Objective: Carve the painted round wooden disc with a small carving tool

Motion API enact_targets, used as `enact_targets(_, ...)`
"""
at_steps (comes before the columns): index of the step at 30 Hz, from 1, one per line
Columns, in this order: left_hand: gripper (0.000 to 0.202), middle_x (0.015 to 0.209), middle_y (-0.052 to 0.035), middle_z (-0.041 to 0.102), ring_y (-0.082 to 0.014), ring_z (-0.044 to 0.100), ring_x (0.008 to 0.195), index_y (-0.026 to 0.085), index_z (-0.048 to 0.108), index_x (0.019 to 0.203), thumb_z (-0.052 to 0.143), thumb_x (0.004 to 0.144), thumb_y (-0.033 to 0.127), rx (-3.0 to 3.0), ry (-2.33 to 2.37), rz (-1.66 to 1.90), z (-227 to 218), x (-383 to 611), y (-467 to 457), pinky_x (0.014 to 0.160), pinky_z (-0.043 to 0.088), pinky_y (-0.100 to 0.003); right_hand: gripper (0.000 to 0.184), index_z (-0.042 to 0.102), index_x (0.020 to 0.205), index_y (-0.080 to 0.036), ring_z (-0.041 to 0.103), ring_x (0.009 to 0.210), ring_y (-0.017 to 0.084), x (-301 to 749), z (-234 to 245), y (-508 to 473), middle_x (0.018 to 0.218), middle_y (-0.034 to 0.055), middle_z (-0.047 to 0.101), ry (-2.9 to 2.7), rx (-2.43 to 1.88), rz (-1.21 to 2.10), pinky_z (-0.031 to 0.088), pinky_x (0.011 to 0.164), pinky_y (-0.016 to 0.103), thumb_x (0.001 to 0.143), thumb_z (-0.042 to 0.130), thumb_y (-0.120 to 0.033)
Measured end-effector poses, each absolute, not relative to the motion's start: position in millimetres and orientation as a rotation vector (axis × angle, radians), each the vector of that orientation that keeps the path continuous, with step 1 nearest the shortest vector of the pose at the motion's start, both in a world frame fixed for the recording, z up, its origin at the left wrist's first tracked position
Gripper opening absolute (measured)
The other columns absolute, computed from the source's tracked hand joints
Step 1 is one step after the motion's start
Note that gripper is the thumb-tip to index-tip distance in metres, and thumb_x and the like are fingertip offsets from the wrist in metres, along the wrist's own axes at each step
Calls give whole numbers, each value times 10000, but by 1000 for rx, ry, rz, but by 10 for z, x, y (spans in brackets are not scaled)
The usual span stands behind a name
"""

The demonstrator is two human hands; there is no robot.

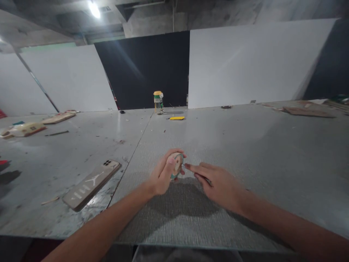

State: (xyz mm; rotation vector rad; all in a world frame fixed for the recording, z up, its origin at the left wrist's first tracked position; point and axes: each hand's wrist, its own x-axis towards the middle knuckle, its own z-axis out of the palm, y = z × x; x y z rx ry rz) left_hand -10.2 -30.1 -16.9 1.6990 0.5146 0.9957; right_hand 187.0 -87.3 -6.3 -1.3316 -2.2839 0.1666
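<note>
My left hand (163,174) is closed around a small round wooden disc (177,164) with a teal edge, held just above the grey table (245,145). My right hand (215,182) sits close to the right of it, fingers pinched on a thin dark tool (203,177) whose tip touches the disc's face. Both forearms reach in from the near edge.
A phone (91,183) in a beige case lies face down at the left. Farther back stand a bottle (158,102) with a yellow cap and a yellow utility knife (176,118). Wooden boards (58,118) lie at far left, cardboard pieces (308,111) at far right. White panels back the table.
</note>
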Motion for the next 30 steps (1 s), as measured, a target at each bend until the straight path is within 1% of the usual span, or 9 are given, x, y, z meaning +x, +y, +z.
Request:
enact_targets(2, 511, 849, -87, 588, -178, 609, 747, 176, 477, 1191, 259, 936, 561, 1674, 498, 984, -163, -100, -290, 475, 468, -194, 382, 624, 1221, -196, 630, 766, 181, 1860, -52, -870, 930, 72, 696, -2228, -1295, 246, 464, 686, 284, 903, 425, -124)
enact_targets(6, 544, 1027, -123, 562, -183, 633, 752, 164, 475, 1168, 257, 919, 596, 1614, 477, 953, -141, -95, -265, 474, 502, -220, 358, 632, 1195, -192, 641, 882, 179, 1863, -55, -856, 1049, 73, 700, -2198, -1223, 309, 467, 767, 280, 906, 436, -117)
enact_targets(11, 537, 1027, -119, 554, -186, 631, 780, 169, 465, 1191, 274, 920, 591, 1613, 484, 889, -138, -107, -269, 517, 520, -235, 400, 631, 1206, -209, 619, 764, 192, 1899, -112, -850, 888, 68, 686, -2318, -1295, 184, 465, 687, 300, 890, 419, -84)
enact_targets(14, 530, 966, -104, 560, -188, 624, 801, 169, 473, 1189, 276, 924, 584, 1612, 498, 862, -132, -108, -274, 556, 525, -240, 405, 632, 1199, -211, 621, 796, 203, 1907, -136, -845, 893, 76, 678, -2346, -1319, 144, 468, 712, 314, 886, 418, -71)
enact_targets(17, 526, 1128, -136, 536, -179, 629, 792, 184, 464, 1183, 289, 913, 601, 1562, 507, 866, -107, -100, -277, 551, 525, -246, 412, 603, 1234, -217, 630, 872, 190, 1904, -142, -832, 994, 75, 690, -2298, -1263, 225, 473, 775, 303, 889, 431, -70)
enact_targets(19, 537, 1202, -150, 510, -177, 633, 785, 186, 463, 1178, 298, 903, 617, 1542, 509, 869, -89, -96, -278, 547, 527, -253, 419, 595, 1247, -209, 631, 885, 192, 1906, -146, -821, 1005, 77, 689, -2306, -1249, 212, 476, 779, 305, 889, 427, -70)
enact_targets(24, 566, 910, -105, 588, -189, 634, 766, 155, 499, 1153, 304, 900, 622, 1568, 522, 846, -90, -95, -280, 556, 519, -248, 446, 614, 1230, -209, 629, 740, 208, 1925, -159, -809, 862, 71, 670, -2432, -1333, 71, 480, 657, 314, 863, 413, -57)
enact_targets(27, 552, 977, -116, 586, -181, 637, 760, 166, 495, 1159, 306, 903, 616, 1557, 513, 852, -110, -94, -280, 549, 517, -244, 401, 638, 1195, -221, 648, 824, 201, 1910, -136, -811, 952, 73, 705, -2331, -1264, 211, 490, 722, 306, 883, 427, -81)
enact_targets(30, 572, 958, -113, 583, -189, 641, 759, 161, 479, 1171, 293, 899, 629, 1549, 516, 849, -120, -91, -281, 553, 522, -258, 376, 650, 1174, -245, 659, 902, 177, 1886, -96, -815, 1095, 56, 709, -2213, -1171, 415, 494, 771, 277, 910, 424, -104)
